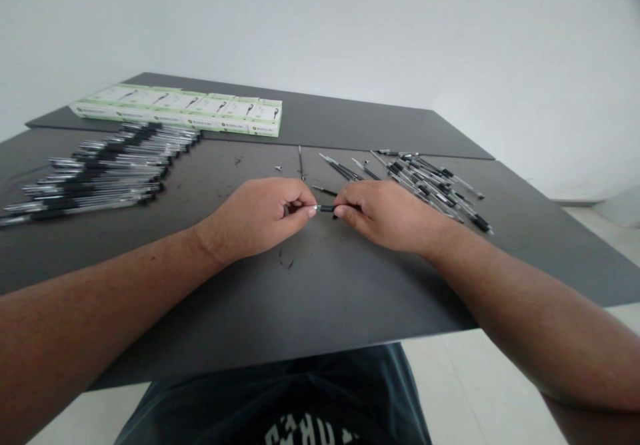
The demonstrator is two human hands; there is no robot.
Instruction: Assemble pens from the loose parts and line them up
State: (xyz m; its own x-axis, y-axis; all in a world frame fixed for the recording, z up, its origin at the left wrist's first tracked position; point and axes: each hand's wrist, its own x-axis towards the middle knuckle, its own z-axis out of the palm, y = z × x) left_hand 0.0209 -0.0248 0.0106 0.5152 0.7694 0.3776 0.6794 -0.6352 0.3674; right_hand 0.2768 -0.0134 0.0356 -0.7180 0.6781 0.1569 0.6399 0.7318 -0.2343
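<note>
Between my two hands a pen (327, 208) with a black grip lies level, just above the dark table. My left hand (267, 215) pinches its silvery tip end between thumb and fingers. The fingers of my right hand (383, 215) are closed round the black part of the pen, and the rest of it is hidden by that hand. Just beyond my fingers lie several thin refills (341, 167) and a single upright-pointing refill (301, 162). A small pen tip (279, 168) rests to the left of them.
On the left, many pens (115, 165) lie side by side in a long row. Behind them stands a line of white and green boxes (200, 108). A loose heap of clear pen barrels with black grips (435, 185) spreads to the right. The grey table (320, 312) has its front edge near my lap.
</note>
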